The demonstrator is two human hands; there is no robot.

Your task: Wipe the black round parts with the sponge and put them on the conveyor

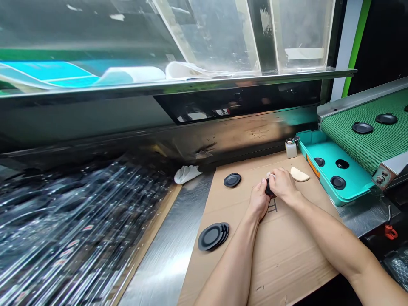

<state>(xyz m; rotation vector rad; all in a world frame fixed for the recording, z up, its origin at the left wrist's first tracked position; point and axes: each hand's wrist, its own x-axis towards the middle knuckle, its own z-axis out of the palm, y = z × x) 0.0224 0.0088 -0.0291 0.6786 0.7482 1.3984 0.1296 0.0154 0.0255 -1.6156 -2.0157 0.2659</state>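
Production line: a clear acrylic guard [204, 34] spans the top of the view above a steel machine housing [223, 127]. A green mesh conveyor belt [372, 142] enters from the right, carrying black rubber discs [362, 128], and a teal tray [338, 170] sits at its end. A brown cardboard sheet [270, 255] covers a stainless steel tabletop [168, 250], with a blurred stack of clear plastic sheets [79, 212] to the left. On the cardboard lie a stack of black discs [213, 236], a lone black disc [232, 179] and a beige sponge [299, 174]. A small pump bottle [291, 148] stands near the tray. A white cloth [187, 174] lies just past the cardboard's far corner.

At the centre of the cardboard, a person's left hand [259, 199] and right hand [283, 183] meet, both grips closed on a held black disc [268, 189], mostly hidden between them. Its exact tilt cannot be told. The right hand sits over its upper side, a white scrap [270, 174] showing at the fingertips; the left hand supports it from the near side.
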